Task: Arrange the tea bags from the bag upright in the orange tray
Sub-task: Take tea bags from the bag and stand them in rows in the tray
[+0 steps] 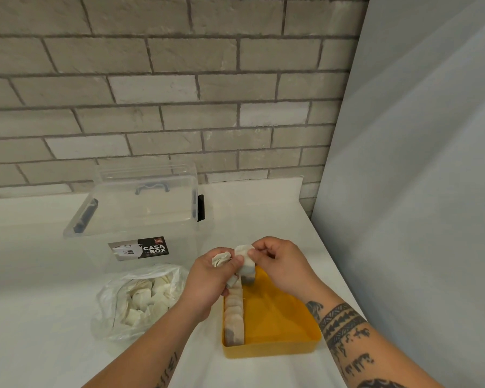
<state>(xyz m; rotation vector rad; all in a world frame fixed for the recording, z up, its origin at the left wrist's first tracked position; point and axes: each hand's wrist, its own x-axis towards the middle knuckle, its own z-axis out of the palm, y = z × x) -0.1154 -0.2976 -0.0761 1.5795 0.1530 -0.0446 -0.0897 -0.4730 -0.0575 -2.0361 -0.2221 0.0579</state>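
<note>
My right hand point(280, 264) pinches one tea bag point(247, 266) over the far end of the orange tray point(269, 352), my left hand point(207, 280) close by grips spare tea bags point(221, 259), so I think it next joins the row point(234, 317) upright.

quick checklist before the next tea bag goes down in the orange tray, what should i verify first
1. Right hand pinches one white paper tea bag: ok.
2. Left hand grips the spare tea bags clear of the drop spot: ok.
3. Row of tea bags stands upright along the left wall of the orange plastic tray: ok.
4. Bare tray floor right of the row for more bags: ok.
5. Held bag hangs above the far end of the row: ok.
6. Clear plastic bag holds more tea bags: ok.
7. Held bag's string free of tangles: cannot tell.
</note>
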